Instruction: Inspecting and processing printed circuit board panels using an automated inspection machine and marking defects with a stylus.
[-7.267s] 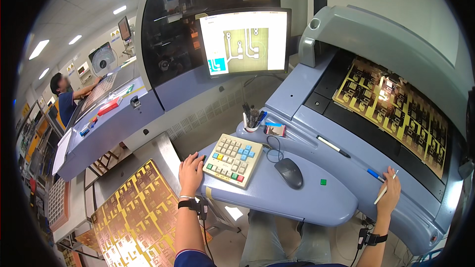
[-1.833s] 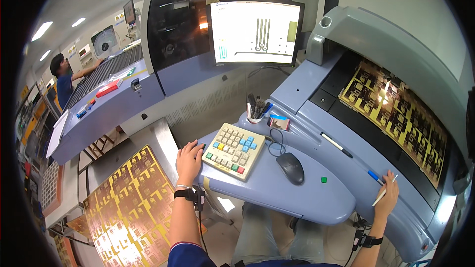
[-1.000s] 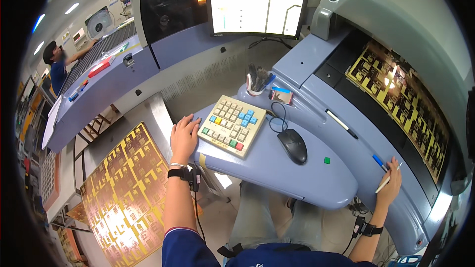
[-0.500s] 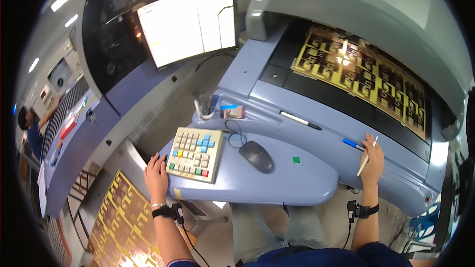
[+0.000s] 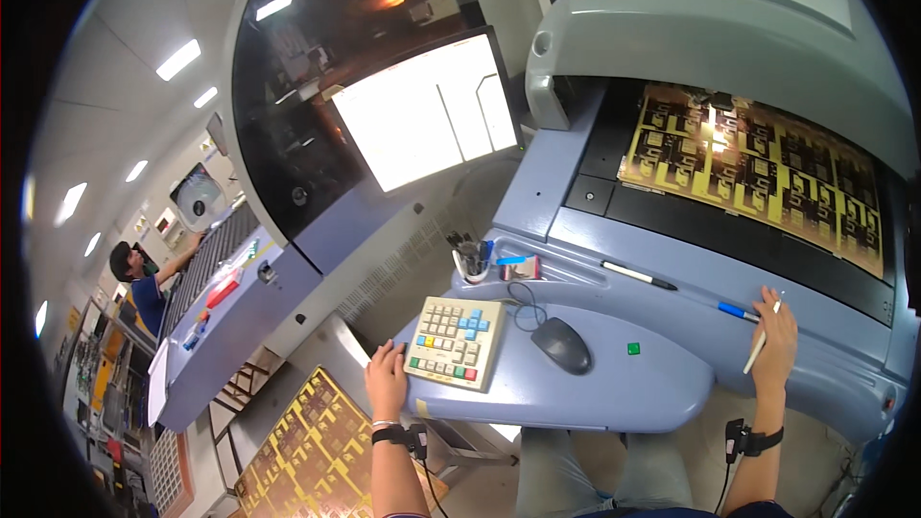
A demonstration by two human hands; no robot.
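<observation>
Presently, the right hand [image 5: 775, 343], at the right of the frame, has its grip closed on a slim white stick [image 5: 755, 352], held tilted. A blue-ended pen [image 5: 735, 310] lies just beside its fingers; contact cannot be confirmed. The left hand [image 5: 387, 382], lower centre-left, rests at the left edge of a beige keypad [image 5: 455, 343]; whether its grip holds anything cannot be told. The keypad sits on the blue-grey desk [image 5: 576, 405], centre of frame, with a black mouse [image 5: 562, 345] and a small green square [image 5: 633, 349] to its right. A gold-patterned panel [image 5: 748, 168] lies in the machine, upper right; a second patterned panel [image 5: 312, 451] occupies the lower left. The monitor [image 5: 432, 115], upper centre, is lit.
</observation>
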